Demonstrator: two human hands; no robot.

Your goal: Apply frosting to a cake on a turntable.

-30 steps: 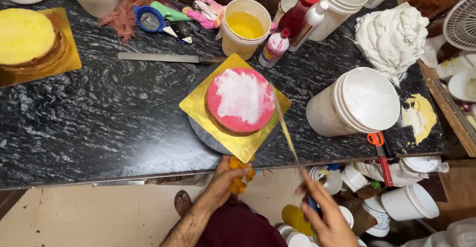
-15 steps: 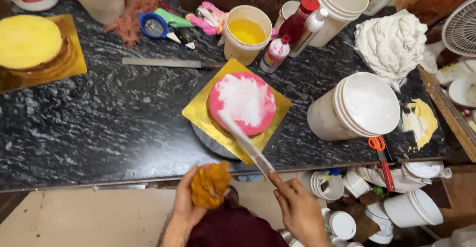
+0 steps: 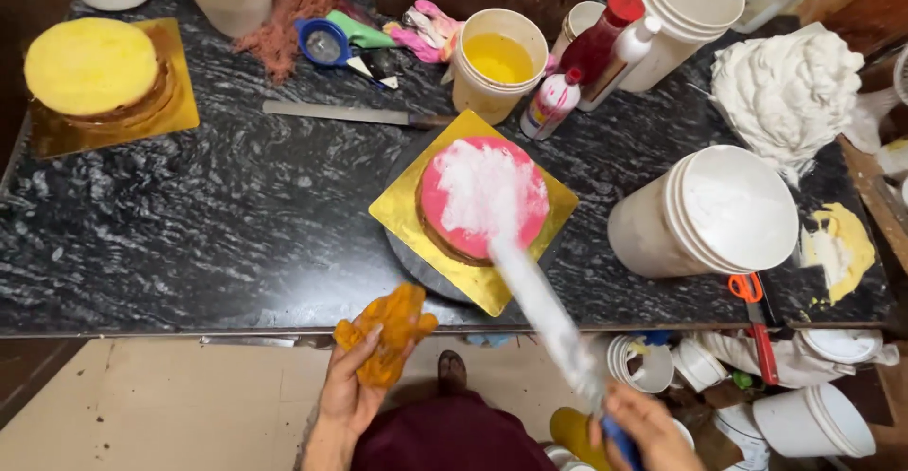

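A round pink cake point(image 3: 484, 197) smeared with white cream sits on a gold square board point(image 3: 407, 211) over a dark turntable on the black stone counter. My right hand point(image 3: 643, 428) grips the blue handle of a long palette knife point(image 3: 539, 305), its cream-coated blade reaching up to the cake's near edge. Below the counter edge, left of the cake, my left hand point(image 3: 350, 391) holds a crumpled orange cloth point(image 3: 390, 329).
A yellow cake point(image 3: 92, 66) on a gold board sits far left. A long knife point(image 3: 350, 113), a tub of yellow liquid point(image 3: 498, 64), bottles, a white lidded bucket point(image 3: 719, 211), a mound of white cream point(image 3: 785, 93) and orange-handled scissors point(image 3: 757, 320) surround the cake.
The palette knife swung from beside the cake's right edge onto the cake. My left hand with the orange cloth rose and shifted left from the counter edge.
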